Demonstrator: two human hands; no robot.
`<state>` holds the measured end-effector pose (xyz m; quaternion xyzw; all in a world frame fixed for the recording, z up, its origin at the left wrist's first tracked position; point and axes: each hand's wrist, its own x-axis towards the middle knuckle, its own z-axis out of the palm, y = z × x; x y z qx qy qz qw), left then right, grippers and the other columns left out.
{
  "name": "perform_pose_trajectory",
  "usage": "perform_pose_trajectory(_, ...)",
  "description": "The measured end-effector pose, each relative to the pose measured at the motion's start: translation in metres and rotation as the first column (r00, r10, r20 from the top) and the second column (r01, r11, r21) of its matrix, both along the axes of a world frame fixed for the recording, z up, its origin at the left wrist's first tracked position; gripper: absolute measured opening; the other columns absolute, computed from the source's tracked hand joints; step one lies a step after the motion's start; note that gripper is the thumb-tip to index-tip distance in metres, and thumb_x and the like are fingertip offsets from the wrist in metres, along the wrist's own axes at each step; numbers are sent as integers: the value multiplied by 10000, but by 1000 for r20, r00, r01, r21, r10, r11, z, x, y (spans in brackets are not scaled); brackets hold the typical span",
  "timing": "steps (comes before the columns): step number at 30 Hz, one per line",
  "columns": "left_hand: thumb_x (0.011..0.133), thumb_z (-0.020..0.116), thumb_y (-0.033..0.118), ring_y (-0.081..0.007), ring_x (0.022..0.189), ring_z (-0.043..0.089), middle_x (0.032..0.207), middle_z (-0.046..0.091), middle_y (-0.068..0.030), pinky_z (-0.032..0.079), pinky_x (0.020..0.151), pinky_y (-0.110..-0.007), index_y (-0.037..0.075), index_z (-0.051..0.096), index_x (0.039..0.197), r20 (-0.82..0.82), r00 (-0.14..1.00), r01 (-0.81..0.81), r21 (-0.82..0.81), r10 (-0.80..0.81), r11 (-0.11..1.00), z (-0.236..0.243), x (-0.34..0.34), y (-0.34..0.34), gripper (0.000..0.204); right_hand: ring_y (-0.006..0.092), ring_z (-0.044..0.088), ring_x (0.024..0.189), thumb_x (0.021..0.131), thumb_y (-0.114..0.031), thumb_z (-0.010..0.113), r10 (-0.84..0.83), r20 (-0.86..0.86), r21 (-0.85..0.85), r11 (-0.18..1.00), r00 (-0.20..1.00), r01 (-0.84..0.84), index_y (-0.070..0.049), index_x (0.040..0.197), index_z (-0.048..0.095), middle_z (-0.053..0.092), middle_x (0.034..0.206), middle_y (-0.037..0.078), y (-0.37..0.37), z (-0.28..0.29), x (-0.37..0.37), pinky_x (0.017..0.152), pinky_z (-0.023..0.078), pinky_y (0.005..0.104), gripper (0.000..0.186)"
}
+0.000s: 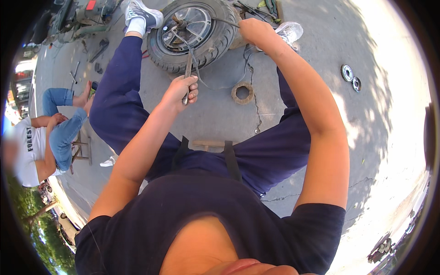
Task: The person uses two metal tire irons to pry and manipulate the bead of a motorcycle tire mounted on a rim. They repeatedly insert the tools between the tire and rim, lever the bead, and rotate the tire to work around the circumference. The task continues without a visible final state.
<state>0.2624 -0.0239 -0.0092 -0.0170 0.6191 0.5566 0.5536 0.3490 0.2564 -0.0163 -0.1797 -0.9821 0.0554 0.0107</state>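
A black tyre [219,49] on a silver metal hub [199,20] lies between my feet, at the far end of the view. My left hand [180,93] is closed around a flat metal tyre lever [188,66], whose far end meets the tyre's near edge. Beyond it, my right hand [255,33] grips a second dark lever [224,21] that reaches over the tyre's right side to the rim. A thin grey cable [196,64] runs out from the hub and loops over the ground. What lies under the wheel is mostly hidden.
A brown ring [242,93] lies on the cracked concrete. Two round metal parts [347,73] rest farther right. Several tools, including a wrench [74,72], lie at left near a machine [87,16]. Another person [46,142] sits on a wooden stool [79,150] to the left.
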Motion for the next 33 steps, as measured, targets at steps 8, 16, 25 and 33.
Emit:
perform_pose_trajectory(8, 960, 511, 150, -79, 407, 372, 644, 409, 22, 294, 352, -259, 86, 439, 950, 43, 999, -7, -54, 9, 999, 2, 1, 0, 97, 409, 591, 1036, 957, -279, 486, -11, -86, -420, 907, 996, -26, -44, 1201, 591, 644, 1063, 234, 48, -36, 17, 891, 467, 463, 354)
perform_pose_trajectory(16, 956, 510, 159, -76, 394, 362, 649, 407, 18, 291, 347, -253, 74, 454, 964, 9, 1000, -3, -96, 4, 995, 15, 3, 3, 103, 347, 632, 995, 968, -260, 525, 128, 55, -349, 932, 990, -101, -50, 1262, 583, 667, 1089, 201, 97, 6, -1, 867, 478, 407, 367)
perform_pose_trajectory(25, 955, 507, 157, -79, 365, 347, 646, 415, 10, 285, 336, -254, 62, 457, 993, 22, 999, -41, -109, 44, 993, 17, 5, 5, 114, 314, 645, 836, 937, -361, 554, 170, 87, 13, 985, 982, -172, -141, 1148, 669, 685, 870, 120, 145, 27, -27, 723, 491, 438, 325)
perform_pose_trajectory(33, 952, 506, 167, -64, 336, 308, 624, 391, 29, 253, 316, -232, 61, 454, 1062, 57, 995, -78, -97, 84, 992, 11, 1, -6, 161, 309, 656, 835, 921, -394, 555, 153, 42, -4, 988, 987, -153, -162, 1054, 711, 701, 873, 97, 156, 16, -29, 710, 511, 427, 310)
